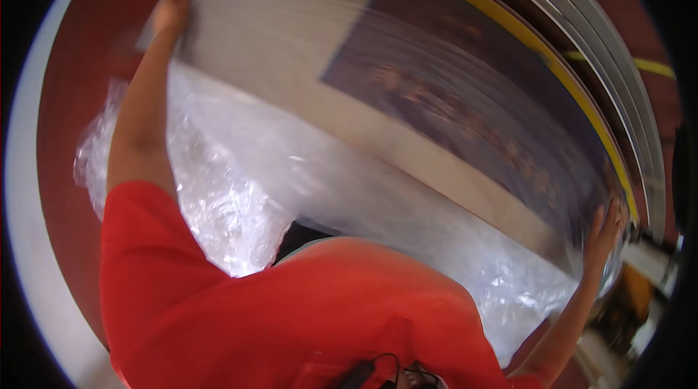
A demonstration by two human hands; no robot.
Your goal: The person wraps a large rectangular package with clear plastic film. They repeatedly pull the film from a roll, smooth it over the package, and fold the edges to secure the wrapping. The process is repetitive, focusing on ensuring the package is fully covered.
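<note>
A large flat beige panel [283, 73] with a dark printed picture [451, 91] lies in front of me, slanting from upper left to lower right. Clear plastic film [218, 171] spreads over the panel's near side and bunches in shiny folds close to my body. At the panel's far left corner, my left hand [173, 12] is closed on the film's edge, slightly blurred. My right hand [603, 233] rests against the panel's right end, on the film, with its fingers stretched out.
Along the panel's far side runs a yellow edge [574, 91]. Beyond it are curved-looking metal rails [607, 62]. The floor [73, 120] is dark red, with a yellow stripe [654, 67] at the far right. Orange and white items [632, 294] stand at the lower right, blurred.
</note>
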